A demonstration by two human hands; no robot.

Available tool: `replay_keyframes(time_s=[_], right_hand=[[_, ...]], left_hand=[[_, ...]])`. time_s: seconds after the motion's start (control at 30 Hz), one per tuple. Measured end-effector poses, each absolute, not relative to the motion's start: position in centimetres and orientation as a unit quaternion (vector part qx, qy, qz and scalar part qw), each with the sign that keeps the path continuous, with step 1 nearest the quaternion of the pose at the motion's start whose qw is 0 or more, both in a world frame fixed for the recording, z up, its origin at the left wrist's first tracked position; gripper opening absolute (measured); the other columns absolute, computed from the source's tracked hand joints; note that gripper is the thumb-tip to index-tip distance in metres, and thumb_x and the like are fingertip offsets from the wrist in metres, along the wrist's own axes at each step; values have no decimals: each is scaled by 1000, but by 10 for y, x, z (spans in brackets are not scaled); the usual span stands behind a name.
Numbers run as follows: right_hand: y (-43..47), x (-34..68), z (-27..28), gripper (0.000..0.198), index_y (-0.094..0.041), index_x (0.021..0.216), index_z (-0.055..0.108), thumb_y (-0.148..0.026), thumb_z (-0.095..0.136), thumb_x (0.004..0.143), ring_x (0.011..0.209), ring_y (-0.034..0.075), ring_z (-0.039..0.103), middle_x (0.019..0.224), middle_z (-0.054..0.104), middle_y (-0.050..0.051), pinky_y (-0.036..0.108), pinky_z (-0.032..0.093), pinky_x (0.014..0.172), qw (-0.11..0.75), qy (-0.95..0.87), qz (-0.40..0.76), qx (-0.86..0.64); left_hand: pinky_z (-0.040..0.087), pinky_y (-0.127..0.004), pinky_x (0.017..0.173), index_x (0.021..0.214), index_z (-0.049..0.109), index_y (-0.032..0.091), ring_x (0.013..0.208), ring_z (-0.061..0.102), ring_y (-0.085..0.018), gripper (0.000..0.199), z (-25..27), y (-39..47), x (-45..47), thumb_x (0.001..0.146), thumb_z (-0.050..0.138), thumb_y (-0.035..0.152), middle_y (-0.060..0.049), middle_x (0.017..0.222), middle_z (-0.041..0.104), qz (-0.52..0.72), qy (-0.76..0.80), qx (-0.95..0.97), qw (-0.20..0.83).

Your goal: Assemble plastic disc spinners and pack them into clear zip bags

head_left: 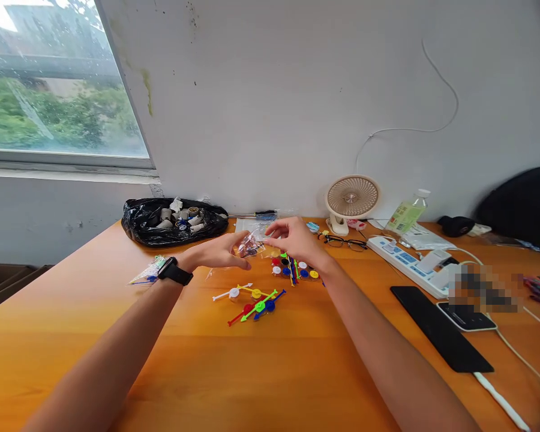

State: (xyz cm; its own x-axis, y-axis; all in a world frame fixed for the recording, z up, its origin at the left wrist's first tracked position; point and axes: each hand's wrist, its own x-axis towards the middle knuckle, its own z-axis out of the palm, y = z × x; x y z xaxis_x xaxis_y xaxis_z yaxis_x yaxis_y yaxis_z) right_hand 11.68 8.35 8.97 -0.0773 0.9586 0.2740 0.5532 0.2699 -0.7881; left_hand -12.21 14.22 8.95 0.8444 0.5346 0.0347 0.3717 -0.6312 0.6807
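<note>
Clear bag [252,244] | btwn hands, long axis unclear | R hand [293,237]: pinching bag edge | L hand [222,251]: thumb spread, contact unclear

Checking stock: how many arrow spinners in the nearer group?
5: white spinner leftmost, yellow spinner beside it; then in front, left to right, red spinner, green spinner, blue spinner. More may hide underneath.

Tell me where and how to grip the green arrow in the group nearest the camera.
Pinch the green arrow by its round hub, probably from above: that's broader than the slender shaft, and the red arrow and blue arrow crowd its sides.
</note>
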Motion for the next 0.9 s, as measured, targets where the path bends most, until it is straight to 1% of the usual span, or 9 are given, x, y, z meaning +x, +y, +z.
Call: replay_keyframes(time_s=[0.13,0.23,0.3,0.4,0.47,0.63,0.73,0.8,0.9], right_hand=[[82,112,94,24,-16,80,76,-40,76,84,68,16,63,74,74,5,27,43,62,411,-690,122,-584],[80,121,97,26,-17,76,74,-38,68,90,67,15,60,73,72,4,27,41,63,396,-697,111,-587],[79,124,95,23,-16,79,76,-34,67,90,67,15,59,73,72,3,26,41,62,323,-746,165,-559],[76,116,85,14,-17,87,80,-28,71,87,68,14,61,79,73,2,24,41,61,170,-818,258,-485],[73,101,76,12,-18,91,80,-24,74,84,71,14,61,84,74,2,24,42,62,114,-839,273,-456],[58,51,53,25,-19,109,78,-29,78,87,91,19,65,109,71,6,26,44,74,143,-886,190,-398],[52,33,43,8,-16,94,76,-20,69,95,95,20,65,109,69,8,29,45,80,109,-916,108,-371],[50,28,39,16,-16,85,71,-16,63,98,92,19,64,105,68,8,29,45,80,114,-920,92,-363],[50,28,41,10,-17,88,68,-17,64,98,90,17,63,103,69,5,27,47,79,223,-895,161,-350]], left_hand=[[46,-33,80,112,61,20,92,59,-24,40,90,143,-125,80,71,42,-4,101,64,116,244,869,414],[47,-33,79,111,61,21,93,60,-24,39,90,149,-133,80,70,42,-4,102,64,105,274,852,434],[47,-32,78,107,61,20,93,60,-24,37,90,152,-140,80,69,44,-3,101,64,102,299,841,440],[47,-31,77,104,62,21,93,60,-24,36,90,156,-146,80,69,46,-3,101,65,102,333,832,433],[47,-31,76,103,63,21,92,60,-24,36,90,157,-148,78,69,46,-2,100,66,101,347,832,422],[47,-30,73,104,64,20,91,60,-24,38,89,157,-148,78,68,48,-3,97,67,94,355,833,414],[47,-30,72,105,63,19,90,61,-24,40,87,157,-149,78,70,48,-3,99,67,85,371,826,416],[47,-29,71,106,62,20,88,61,-23,41,86,158,-150,78,70,48,-3,99,67,83,377,822,419],[47,-29,69,106,63,20,86,61,-23,39,86,159,-151,79,69,47,-3,96,67,93,370,826,416]])
